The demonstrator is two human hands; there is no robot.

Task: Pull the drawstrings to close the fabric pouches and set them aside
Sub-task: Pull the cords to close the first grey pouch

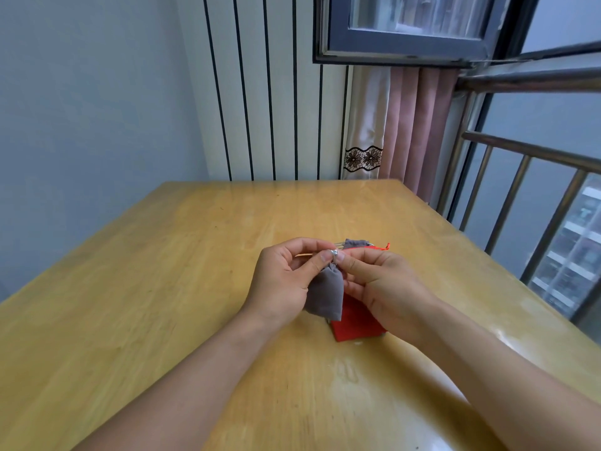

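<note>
Cinching the grey pouch (325,296) above the surface (162,288), left hand (283,281) and right hand (383,284) each pinching its drawstring (red pouch (354,327) waiting beneath); next, probably pulling apart.

Single head-worn wide-angle view, facing forward and down, seemingly close above table (162,288)

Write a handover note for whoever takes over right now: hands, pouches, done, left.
Left hand: holds the grey pouch in the air and pinches at its neck.
Right hand: pinches at the same neck, by a small silver bead.
Grey pouch's neck looks gathered; not set down yet.
Red pouch: flat on the table under the hands; its mouth is hidden.
Second grey pouch: on the table beyond the hands, partly hidden, state unclear.
Left: finish cinching, set it aside, then check the others.
</note>
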